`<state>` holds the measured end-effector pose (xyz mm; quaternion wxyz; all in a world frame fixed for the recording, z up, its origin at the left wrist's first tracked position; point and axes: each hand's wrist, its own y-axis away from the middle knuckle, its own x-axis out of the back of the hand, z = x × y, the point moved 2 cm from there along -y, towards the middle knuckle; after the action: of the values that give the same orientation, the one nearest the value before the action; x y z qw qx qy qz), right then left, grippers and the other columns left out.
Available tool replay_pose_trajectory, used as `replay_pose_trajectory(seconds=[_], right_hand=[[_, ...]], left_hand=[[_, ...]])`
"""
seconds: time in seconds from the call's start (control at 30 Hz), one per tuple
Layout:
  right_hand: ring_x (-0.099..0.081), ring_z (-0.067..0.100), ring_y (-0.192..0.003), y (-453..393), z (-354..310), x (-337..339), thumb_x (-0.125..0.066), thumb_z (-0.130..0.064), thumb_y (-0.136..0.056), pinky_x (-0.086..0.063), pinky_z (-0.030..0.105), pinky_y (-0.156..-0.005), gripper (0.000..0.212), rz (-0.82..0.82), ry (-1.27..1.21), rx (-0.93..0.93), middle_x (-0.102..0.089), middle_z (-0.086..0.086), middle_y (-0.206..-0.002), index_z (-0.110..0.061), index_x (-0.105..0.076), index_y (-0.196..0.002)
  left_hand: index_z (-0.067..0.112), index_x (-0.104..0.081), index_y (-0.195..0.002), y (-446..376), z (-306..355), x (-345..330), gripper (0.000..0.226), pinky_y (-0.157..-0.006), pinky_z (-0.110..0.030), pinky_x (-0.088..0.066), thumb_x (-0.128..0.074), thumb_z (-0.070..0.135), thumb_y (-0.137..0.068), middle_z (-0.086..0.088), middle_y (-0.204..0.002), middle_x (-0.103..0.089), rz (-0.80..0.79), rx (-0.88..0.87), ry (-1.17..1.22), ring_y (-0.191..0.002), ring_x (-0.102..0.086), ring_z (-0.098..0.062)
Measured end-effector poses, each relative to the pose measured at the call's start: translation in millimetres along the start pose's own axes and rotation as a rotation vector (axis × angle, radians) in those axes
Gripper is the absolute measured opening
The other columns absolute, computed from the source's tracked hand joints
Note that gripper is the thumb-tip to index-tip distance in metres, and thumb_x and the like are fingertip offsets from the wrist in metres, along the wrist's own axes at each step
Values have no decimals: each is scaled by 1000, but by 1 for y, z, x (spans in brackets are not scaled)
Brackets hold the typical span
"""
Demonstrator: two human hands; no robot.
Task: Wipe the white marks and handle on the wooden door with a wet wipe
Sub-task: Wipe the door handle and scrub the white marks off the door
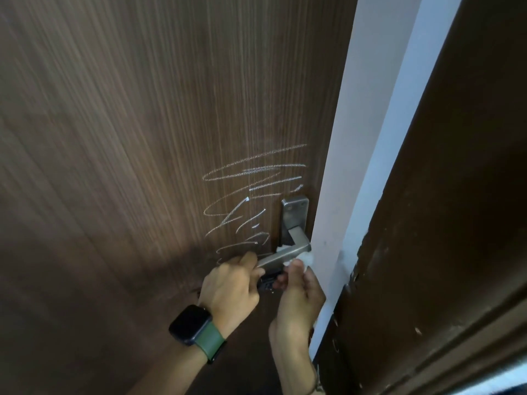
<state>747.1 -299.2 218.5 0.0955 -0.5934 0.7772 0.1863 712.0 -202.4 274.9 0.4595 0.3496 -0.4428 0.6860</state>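
A brown wooden door point(128, 138) fills the view, with white scribbled marks point(251, 192) just left of its metal lever handle point(288, 252). My left hand point(231, 286), a dark watch with a green strap on its wrist, grips the free end of the lever. My right hand point(299, 295) pinches a small white wet wipe point(306, 259) and presses it against the handle's right end, near the door's edge. A dark lock part below the lever is mostly hidden by my fingers.
The door's white edge point(356, 166) runs down the right of the handle. Beyond it stands a dark brown frame point(456, 223) with chipped paint along its edge.
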Motion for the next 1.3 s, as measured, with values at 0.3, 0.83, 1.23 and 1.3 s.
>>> replay_pose_trajectory(seconds=[0.3,0.83,1.23,1.3], right_hand=[[-64,8,-62,36,-5,17,-57,-18,-90,-49,32,-64,18,-72,89,79,-70,-2,-68,-16,-72,-79],[-57,10,-55,107,-27,53,-52,-14,-94,-45,20,-50,27,28,108,157,-63,3,-60,-6,-67,-73],[-49,15,-61,108,-24,61,-43,-12,-95,-43,26,-58,27,-214,-344,-109,-59,5,-66,-4,-68,-88],[-50,14,-62,105,-20,61,-39,-12,-96,-43,25,-61,29,-260,-381,-145,-60,5,-72,-3,-64,-107]], left_hand=[[19,-48,-86,25,5,-2,10,-51,-26,-30,-45,28,-87,-1,-87,-64,33,-47,46,-72,-62,-24],[22,-43,-100,84,22,10,16,-59,-33,-39,-42,32,-87,-1,-105,-62,-153,-181,74,-91,-62,-28],[21,-44,-98,97,24,6,13,-56,-32,-33,-43,24,-85,-3,-100,-63,-148,-161,108,-88,-62,-27],[20,-45,-97,99,25,-1,13,-56,-32,-37,-43,22,-84,-2,-101,-63,-174,-145,145,-90,-62,-27]])
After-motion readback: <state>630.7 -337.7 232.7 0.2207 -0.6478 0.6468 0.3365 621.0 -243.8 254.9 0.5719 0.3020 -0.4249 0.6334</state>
